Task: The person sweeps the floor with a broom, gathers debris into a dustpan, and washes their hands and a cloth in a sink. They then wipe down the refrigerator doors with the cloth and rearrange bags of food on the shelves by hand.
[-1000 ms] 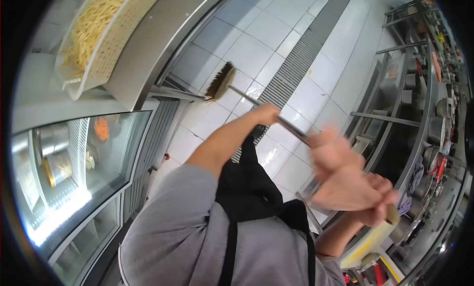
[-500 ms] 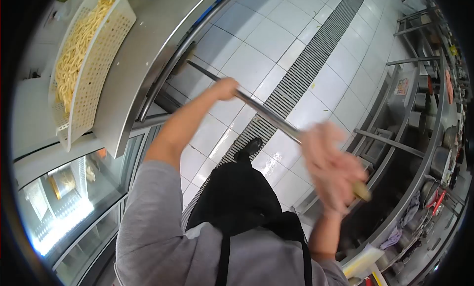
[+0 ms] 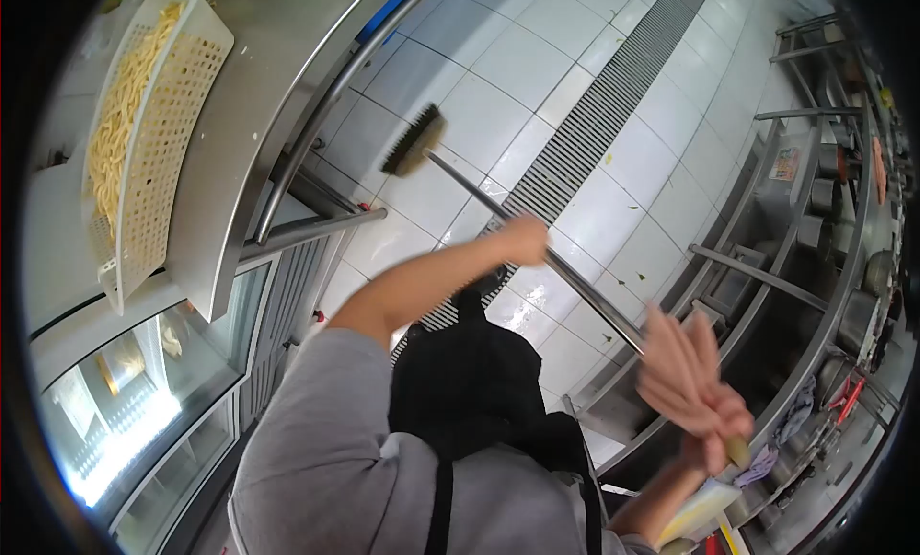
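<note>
A long-handled floor brush (image 3: 418, 152) runs diagonally across the view, its metal handle sloping from the upper left to the lower right. Dark bristles on the brush head face the white tiles left of the drain. My left hand (image 3: 525, 240) is closed around the middle of the handle. At the handle's yellowish end, my right hand (image 3: 726, 428) is wrapped around it. Against this hand, and over part of the handle, lies a limp pink bundle (image 3: 678, 371) that looks like rubber gloves, slightly blurred.
A grated floor drain (image 3: 604, 104) crosses the tiles, with small green scraps nearby. To the left stand a steel counter (image 3: 244, 95) carrying a white basket of noodles (image 3: 168, 133) and a lit glass-front cabinet (image 3: 144, 392). Steel shelving (image 3: 767, 277) with pots lines the right.
The brush head has come out from beside the counter edge onto the open tiles, moving right and slightly down. Both hands have shifted right and down with the handle.
</note>
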Demonstrator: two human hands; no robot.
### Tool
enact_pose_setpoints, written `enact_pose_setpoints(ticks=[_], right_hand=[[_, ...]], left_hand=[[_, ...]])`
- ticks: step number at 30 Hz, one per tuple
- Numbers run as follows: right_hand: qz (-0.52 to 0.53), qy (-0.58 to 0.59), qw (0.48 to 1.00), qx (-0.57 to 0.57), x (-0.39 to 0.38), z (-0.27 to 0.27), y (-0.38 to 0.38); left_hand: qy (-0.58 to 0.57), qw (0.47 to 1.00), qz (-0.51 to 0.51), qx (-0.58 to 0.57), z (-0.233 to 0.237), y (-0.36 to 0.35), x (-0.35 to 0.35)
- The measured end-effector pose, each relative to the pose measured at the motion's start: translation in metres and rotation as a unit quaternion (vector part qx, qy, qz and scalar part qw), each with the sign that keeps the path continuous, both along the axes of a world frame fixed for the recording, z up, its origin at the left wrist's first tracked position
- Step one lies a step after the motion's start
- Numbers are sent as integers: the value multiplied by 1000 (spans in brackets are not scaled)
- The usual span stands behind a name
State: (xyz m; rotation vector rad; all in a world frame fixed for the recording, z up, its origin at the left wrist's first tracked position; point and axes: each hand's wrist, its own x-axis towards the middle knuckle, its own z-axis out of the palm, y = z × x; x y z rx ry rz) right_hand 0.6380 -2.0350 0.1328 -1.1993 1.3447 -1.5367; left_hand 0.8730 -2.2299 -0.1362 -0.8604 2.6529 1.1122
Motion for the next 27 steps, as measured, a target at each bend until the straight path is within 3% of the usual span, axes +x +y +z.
enact_pose_setpoints(ticks=[1, 3, 5, 6, 9, 13, 16, 17, 18, 19, 20, 21, 22, 23, 25, 27], right_hand=[[-46, 26, 999, -10, -9, 33, 13], [-103, 11, 991, -86, -18, 88, 34], [87, 77, 992, -57, -48, 142, 57], [64, 4, 996, -68, -26, 156, 51], [60, 34, 992, -108, 7, 166, 25], [44, 54, 985, -158, 11, 185, 13], [-64, 57, 981, -172, 1, 191, -8], [-144, 26, 974, -171, 1, 189, -30], [-217, -60, 959, -170, 2, 187, -59], [-216, -136, 950, -180, 0, 186, -90], [-156, 161, 957, -182, 12, 173, -118], [-88, 445, 872, -184, 28, 160, -148], [-49, 258, 946, -187, 69, 155, -172], [-6, 63, 983, -171, 107, 152, -183], [59, 12, 988, -142, 129, 140, -198], [118, -41, 987, -102, 150, 123, -199]], left_hand=[[64, 997, 8, 43, -9, 31, -32], [114, 986, -43, 113, 45, 70, -81], [130, 978, -74, 149, 94, 94, -112], [138, 976, -75, 149, 108, 103, -118], [188, 967, -99, 144, 143, 111, -130], [304, 945, 89, 80, 184, 72, -135], [428, 871, 241, -12, 172, 11, -142], [482, 828, 285, -40, 156, -14, -137], [480, 819, 309, -57, 143, -38, -125], [428, 842, 321, -71, 131, -59, -109], [375, 861, 333, -83, 123, -72, -93], [375, 851, 355, -95, 114, -75, -74], [325, 866, 375, -66, 107, -68, -52], [273, 878, 393, -30, 96, -56, -32], [261, 863, 433, 17, 64, -20, 5], [225, 855, 466, 25, 66, 28, 49]])
